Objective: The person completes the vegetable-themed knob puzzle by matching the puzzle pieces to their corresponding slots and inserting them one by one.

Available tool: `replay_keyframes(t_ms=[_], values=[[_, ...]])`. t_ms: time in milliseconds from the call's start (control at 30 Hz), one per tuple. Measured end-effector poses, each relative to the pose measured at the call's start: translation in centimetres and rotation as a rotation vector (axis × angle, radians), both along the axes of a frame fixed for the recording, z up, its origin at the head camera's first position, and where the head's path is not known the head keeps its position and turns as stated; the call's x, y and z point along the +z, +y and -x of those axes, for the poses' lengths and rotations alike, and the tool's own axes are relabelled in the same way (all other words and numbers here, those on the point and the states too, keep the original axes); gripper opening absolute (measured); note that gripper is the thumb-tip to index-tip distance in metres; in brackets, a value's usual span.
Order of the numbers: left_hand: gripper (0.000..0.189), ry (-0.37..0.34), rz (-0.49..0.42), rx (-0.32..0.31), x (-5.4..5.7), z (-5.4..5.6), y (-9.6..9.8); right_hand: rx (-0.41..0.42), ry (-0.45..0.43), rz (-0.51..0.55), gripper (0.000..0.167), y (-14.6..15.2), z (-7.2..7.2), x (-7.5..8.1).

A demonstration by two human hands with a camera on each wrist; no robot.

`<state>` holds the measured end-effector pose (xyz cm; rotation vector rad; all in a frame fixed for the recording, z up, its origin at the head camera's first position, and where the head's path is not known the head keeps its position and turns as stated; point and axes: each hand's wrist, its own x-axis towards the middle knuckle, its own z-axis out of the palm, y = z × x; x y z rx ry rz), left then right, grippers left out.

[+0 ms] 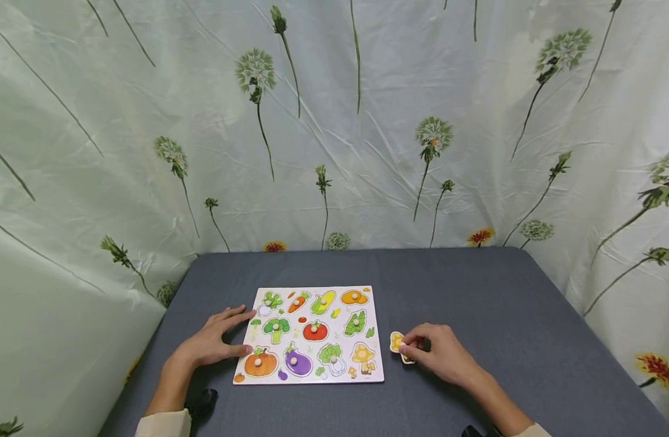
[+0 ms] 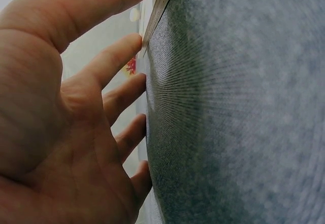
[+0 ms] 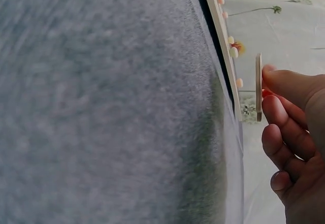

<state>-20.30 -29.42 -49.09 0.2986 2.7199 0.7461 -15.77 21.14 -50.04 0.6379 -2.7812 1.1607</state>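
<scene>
A white knobbed vegetable puzzle board point(image 1: 336, 377) lies flat on the table, several pieces seated in it. At its lower right the mushroom picture point(image 1: 363, 354) shows no knob. My left hand point(image 1: 214, 341) rests at the board's left edge, thumb and fingertips touching it, fingers spread and fairly straight. Just beyond the right edge, my right hand point(image 1: 440, 352) pinches a yellow mushroom puzzle piece point(image 1: 396, 341) between thumb and fingers. The right wrist view shows this piece point(image 3: 259, 87) edge-on, raised off the table. The fingers partly cover its face.
The table point(image 1: 449, 285) has a dark grey cloth. A pale curtain point(image 1: 378, 152) with dandelion prints hangs behind it and along the sides. Dark straps or devices point(image 1: 203, 405) sit near the wrists.
</scene>
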Motion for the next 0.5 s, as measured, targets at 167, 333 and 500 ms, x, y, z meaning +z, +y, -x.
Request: replay_keyframes(t_ms=[167, 333, 500], values=[[0.092, 0.009, 0.003, 0.0, 0.1, -0.1, 0.0, -0.018, -0.001, 0.0, 0.009, -0.4, 0.0, 0.5], [0.091, 0.013, 0.002, -0.01, 0.2, -0.1, -0.1, -0.023, 0.01, 0.005, 0.009, -1.1, 0.1, 0.6], [0.092, 0.011, 0.003, -0.011, 0.2, -0.1, -0.1, -0.009, 0.009, 0.011, 0.008, -2.0, 0.3, 0.8]])
